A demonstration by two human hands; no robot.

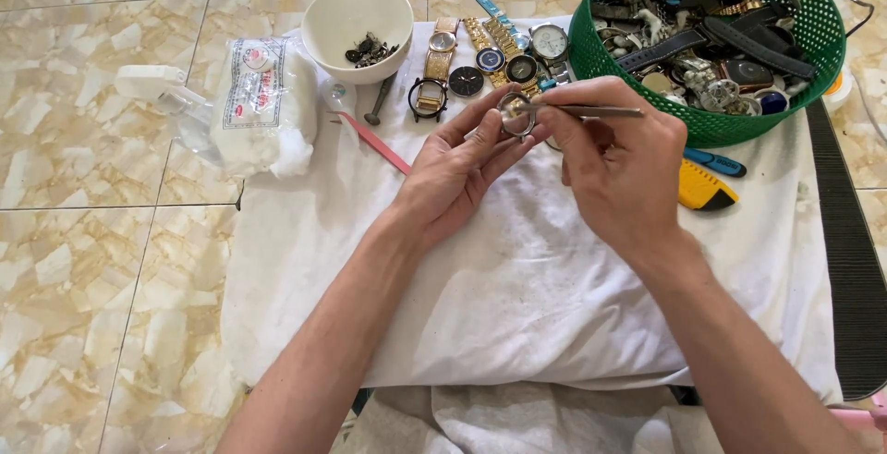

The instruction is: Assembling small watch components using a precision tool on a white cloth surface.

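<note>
Both forearms came up from the lower edge, bare to the elbow, and angled in toward each other. The left hand was raised with its palm turned half inward — fingers curled up, thumb and fingertips pinched together at the top. The right hand sat just beside it, back toward the camera, knuckles bent, thumb and forefinger pressed tight. The fingertips of both hands nearly met — wrists apart.

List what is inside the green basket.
The green basket holds a heap of watches, dark straps, loose cases and a flat box at the back edge. Whatever lies beneath the top layer is covered.
</note>
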